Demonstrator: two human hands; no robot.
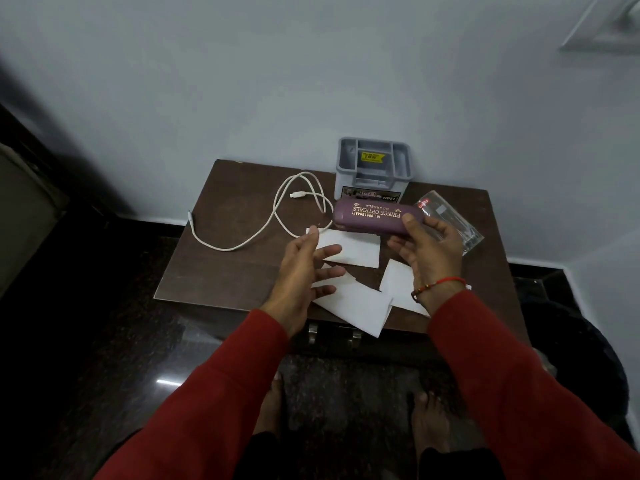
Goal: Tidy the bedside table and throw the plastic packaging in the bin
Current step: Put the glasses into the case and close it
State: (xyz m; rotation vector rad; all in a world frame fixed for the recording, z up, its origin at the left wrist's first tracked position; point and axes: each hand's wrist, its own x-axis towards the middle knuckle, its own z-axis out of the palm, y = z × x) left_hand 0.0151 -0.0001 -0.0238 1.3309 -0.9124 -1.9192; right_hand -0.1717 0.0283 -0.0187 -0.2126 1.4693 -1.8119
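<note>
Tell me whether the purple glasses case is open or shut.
Shut: the purple glasses case shows one unbroken rounded shell, no lid raised, right hand gripping its end.

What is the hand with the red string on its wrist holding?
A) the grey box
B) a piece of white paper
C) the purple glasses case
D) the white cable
C: the right hand, the one with the red string, has its thumb and fingers around the end of the purple glasses case, while the white cable, the white papers and the grey box lie untouched on the table.
</note>
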